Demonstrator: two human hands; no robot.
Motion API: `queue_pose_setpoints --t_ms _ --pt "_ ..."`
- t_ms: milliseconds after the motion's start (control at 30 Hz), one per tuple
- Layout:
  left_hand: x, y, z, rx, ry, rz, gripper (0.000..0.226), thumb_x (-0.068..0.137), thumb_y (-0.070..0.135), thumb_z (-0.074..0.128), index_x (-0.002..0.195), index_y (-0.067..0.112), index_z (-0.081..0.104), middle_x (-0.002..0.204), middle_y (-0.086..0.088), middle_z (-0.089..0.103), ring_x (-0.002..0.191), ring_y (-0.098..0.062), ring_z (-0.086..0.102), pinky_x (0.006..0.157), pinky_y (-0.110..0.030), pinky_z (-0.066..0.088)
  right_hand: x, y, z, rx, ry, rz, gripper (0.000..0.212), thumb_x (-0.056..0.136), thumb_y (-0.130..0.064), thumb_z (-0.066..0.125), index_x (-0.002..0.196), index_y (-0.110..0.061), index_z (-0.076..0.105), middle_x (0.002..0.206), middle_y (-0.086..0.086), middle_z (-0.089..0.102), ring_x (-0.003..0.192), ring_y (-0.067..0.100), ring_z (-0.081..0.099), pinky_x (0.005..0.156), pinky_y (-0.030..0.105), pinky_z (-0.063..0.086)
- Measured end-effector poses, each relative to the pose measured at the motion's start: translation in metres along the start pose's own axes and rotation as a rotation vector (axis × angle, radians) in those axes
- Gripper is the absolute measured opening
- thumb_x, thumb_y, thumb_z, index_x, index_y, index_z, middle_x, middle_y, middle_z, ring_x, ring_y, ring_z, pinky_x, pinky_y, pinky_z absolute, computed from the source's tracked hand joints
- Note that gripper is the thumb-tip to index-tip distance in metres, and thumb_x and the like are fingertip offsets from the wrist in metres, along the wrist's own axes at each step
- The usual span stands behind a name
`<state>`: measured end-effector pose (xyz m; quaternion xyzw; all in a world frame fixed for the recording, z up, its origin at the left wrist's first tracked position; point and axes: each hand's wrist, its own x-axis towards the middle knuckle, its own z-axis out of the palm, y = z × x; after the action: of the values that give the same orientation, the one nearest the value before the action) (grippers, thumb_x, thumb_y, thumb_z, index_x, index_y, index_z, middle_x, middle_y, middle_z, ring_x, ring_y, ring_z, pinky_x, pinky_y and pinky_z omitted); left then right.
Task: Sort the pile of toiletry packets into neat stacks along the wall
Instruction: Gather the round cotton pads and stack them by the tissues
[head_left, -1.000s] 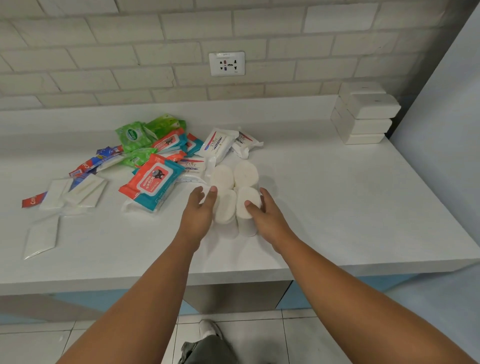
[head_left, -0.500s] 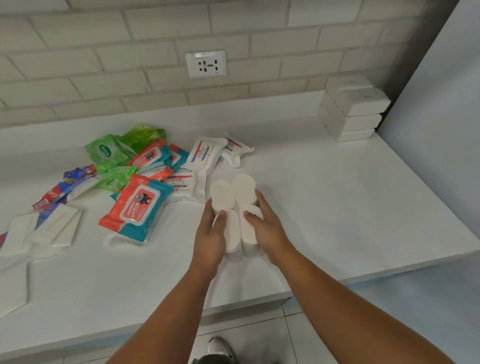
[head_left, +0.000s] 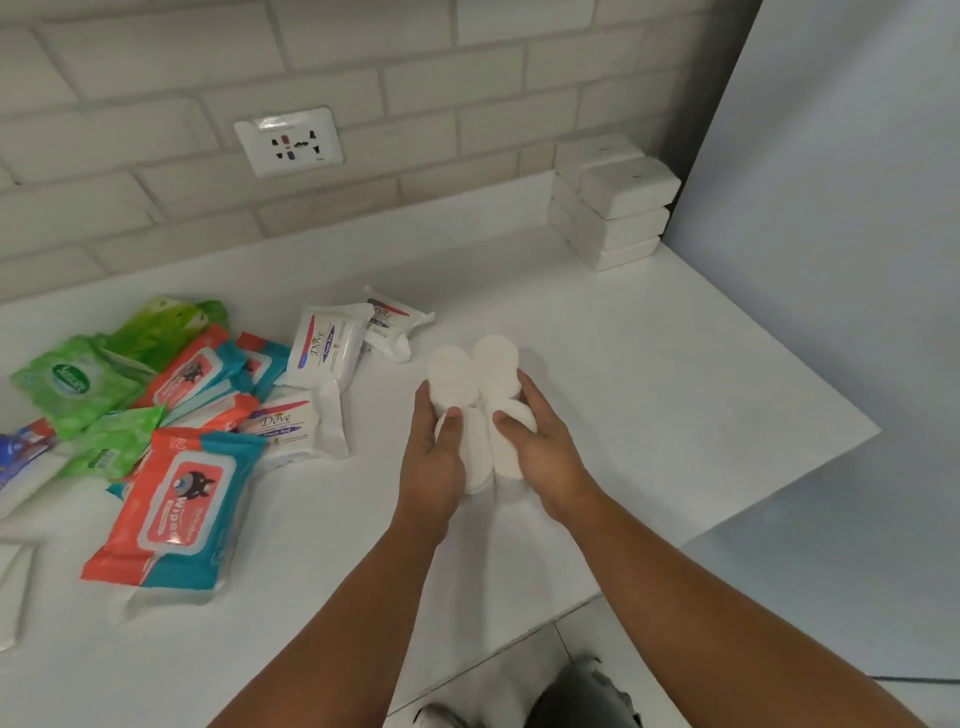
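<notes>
Head view: at the middle of the table (head_left: 649, 389), the left hand (head_left: 434, 457) and right hand (head_left: 545, 452) hold four white round packs (head_left: 470, 374) between curled fingers, perhaps lifted slightly. The pile of packets (head_left: 176, 415) lies at 9 o'clock, and stacked white boxes (head_left: 613, 202) stand at 1 o'clock.

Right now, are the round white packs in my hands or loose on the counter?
In your hands: left hand and right hand clasp the round white packs from both sides. Lifted or resting, cannot tell.
</notes>
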<state>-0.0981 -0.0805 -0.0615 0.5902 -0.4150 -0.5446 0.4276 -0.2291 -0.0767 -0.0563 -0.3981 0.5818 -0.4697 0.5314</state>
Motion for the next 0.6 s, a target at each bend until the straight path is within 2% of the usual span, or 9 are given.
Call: queue_pose_setpoints --t_ms 67,133,233,300,400,500,600 --pt "0.008 0.003 0.015 0.000 -0.017 0.017 0.043 0.107 0.038 0.042 0.120 0.078 0.036 0.111 0.055 0.051 0.101 0.027 0.053 0.076 -0.007 0.043 0.011 -0.003 -0.013 0.008 0.008 -0.002 0.055 0.097 -0.019 0.059 0.145 -0.042 0.043 0.139 -0.014 0.056 0.125 0.013 0.056 0.109 0.044 0.046" --pt "0.017 0.003 0.031 -0.013 -0.021 0.026 0.041 0.106 0.040 0.042 0.133 0.070 0.036 0.117 0.051 0.051 0.110 0.017 0.054 0.084 -0.013 0.043 0.022 -0.007 -0.026 0.021 0.009 -0.004 0.053 0.097 -0.017 0.058 0.143 -0.041 0.045 0.137 -0.015 0.058 0.124 0.011 0.057 0.109 0.043 0.046" --pt "0.033 0.004 0.054 -0.043 -0.005 0.029 0.045 0.107 0.039 0.042 0.148 0.055 0.032 0.141 0.032 0.048 0.127 -0.002 0.051 0.100 -0.024 0.041 0.040 -0.013 -0.046 0.030 0.011 0.003 0.053 0.098 -0.016 0.058 0.142 -0.042 0.045 0.135 -0.016 0.058 0.124 0.009 0.056 0.110 0.042 0.045" --pt "0.045 0.007 0.072 -0.061 0.000 0.052 0.046 0.107 0.036 0.043 0.149 0.052 0.034 0.143 0.032 0.049 0.128 0.003 0.050 0.102 -0.024 0.040 0.055 -0.016 -0.062 0.033 0.001 0.003 0.052 0.098 -0.016 0.058 0.141 -0.042 0.046 0.135 -0.018 0.058 0.124 0.008 0.056 0.111 0.041 0.044" --pt "0.063 0.014 0.098 -0.055 0.013 0.079 0.042 0.107 0.035 0.042 0.143 0.056 0.038 0.131 0.042 0.052 0.118 0.018 0.051 0.099 -0.022 0.042 0.081 -0.021 -0.085 0.021 -0.030 0.003 0.056 0.098 -0.013 0.057 0.147 -0.035 0.043 0.139 -0.015 0.056 0.127 0.008 0.054 0.113 0.040 0.041" --pt "0.080 0.020 0.123 -0.076 0.041 0.071 0.045 0.106 0.037 0.042 0.147 0.055 0.033 0.141 0.031 0.050 0.126 0.007 0.050 0.110 -0.032 0.042 0.110 -0.027 -0.105 -0.009 -0.068 0.003 0.056 0.099 -0.014 0.056 0.149 -0.035 0.040 0.142 -0.012 0.054 0.129 0.011 0.052 0.113 0.042 0.041" --pt "0.101 0.027 0.145 -0.086 0.075 0.081 0.045 0.104 0.039 0.042 0.146 0.056 0.034 0.141 0.028 0.053 0.127 -0.001 0.053 0.112 -0.040 0.042 0.143 -0.032 -0.122 -0.023 -0.128 -0.005 0.056 0.100 -0.014 0.054 0.150 -0.034 0.038 0.144 -0.008 0.053 0.131 0.016 0.051 0.113 0.045 0.041"
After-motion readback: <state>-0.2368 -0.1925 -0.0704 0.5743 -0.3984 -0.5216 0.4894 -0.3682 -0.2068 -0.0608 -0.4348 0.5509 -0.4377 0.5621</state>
